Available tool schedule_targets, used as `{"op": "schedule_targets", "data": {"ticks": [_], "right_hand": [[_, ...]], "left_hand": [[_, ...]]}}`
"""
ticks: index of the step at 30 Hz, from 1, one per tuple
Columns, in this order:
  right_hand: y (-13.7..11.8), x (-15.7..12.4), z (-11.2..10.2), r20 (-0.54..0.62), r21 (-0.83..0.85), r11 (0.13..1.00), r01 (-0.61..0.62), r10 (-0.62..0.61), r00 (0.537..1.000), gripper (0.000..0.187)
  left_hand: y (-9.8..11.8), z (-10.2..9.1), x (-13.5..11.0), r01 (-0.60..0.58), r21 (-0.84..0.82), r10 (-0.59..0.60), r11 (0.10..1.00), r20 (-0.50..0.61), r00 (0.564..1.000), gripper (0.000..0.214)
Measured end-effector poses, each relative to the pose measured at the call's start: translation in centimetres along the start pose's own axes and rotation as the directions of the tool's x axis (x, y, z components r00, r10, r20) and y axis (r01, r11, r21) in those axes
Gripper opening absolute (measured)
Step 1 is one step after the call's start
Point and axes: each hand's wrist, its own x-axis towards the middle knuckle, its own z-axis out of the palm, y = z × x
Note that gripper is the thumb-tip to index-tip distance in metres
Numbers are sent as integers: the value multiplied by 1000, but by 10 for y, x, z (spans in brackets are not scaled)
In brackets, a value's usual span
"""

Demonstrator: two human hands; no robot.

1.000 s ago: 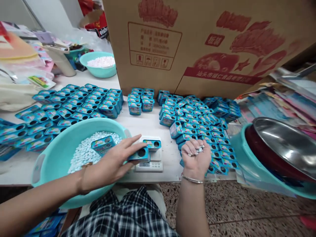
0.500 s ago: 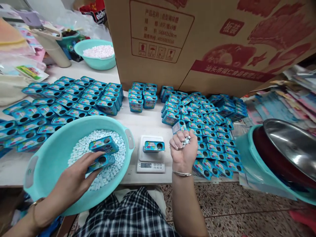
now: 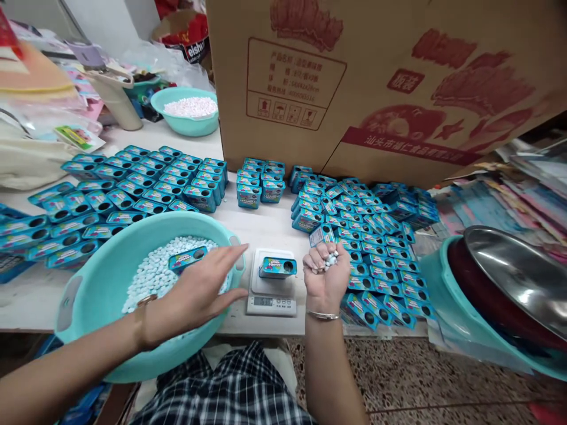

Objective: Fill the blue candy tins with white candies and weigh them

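On the bench [image 3: 266, 227] a teal basin [image 3: 88, 277] of loose candies [image 3: 153, 274] is seen at the left, and a small scale [image 3: 271, 301] stands just beside its rim. A blue tin [image 3: 278, 267] lies on the scale, so weighing is judged to be the step in hand. The left hand [image 3: 199, 292] is held flat over the basin edge, fingers apart, gripping nothing. The right hand [image 3: 325, 277] is closed around a handful of candies [image 3: 330, 260], just right of the tin. Next, a careful feeding of single candies into the tin's hole would be called for.
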Motion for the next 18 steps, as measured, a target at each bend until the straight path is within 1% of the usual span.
{"op": "schedule_targets", "data": {"ticks": [2,4,5,7,9,11,12,14,16,18], "right_hand": [[0,0,-9,-42,59,998,-15,17,999,26],[-1,0,-19,-129,106,994,0,14,992,23],[-1,-1,-24,-192,128,992,21,4,981,20],[-1,-2,-32,-323,176,983,62,-2,946,13],[1,-3,-39,-404,227,971,75,24,915,9],[6,-1,-48,-413,251,966,67,44,910,9],[10,1,-52,-397,250,966,65,41,917,9],[18,8,-60,-335,234,971,58,25,942,9],[27,17,-65,-263,230,973,39,24,965,10],[34,27,-66,-195,238,971,22,26,980,9]], "left_hand": [[9,13,32,-63,26,60,998,93,994,70],[14,31,58,-64,83,47,995,187,981,69],[15,41,69,-51,100,28,994,224,974,64],[15,57,83,-23,116,-9,993,270,963,49],[14,64,89,-5,91,-19,996,258,966,37],[16,61,93,-6,15,4,1000,172,985,31],[19,57,95,-20,-40,25,999,112,993,28],[27,44,100,-88,-134,90,987,5,996,25],[37,32,107,-194,-128,194,973,-20,981,28],[49,25,116,-312,-31,313,949,33,949,34]]}}
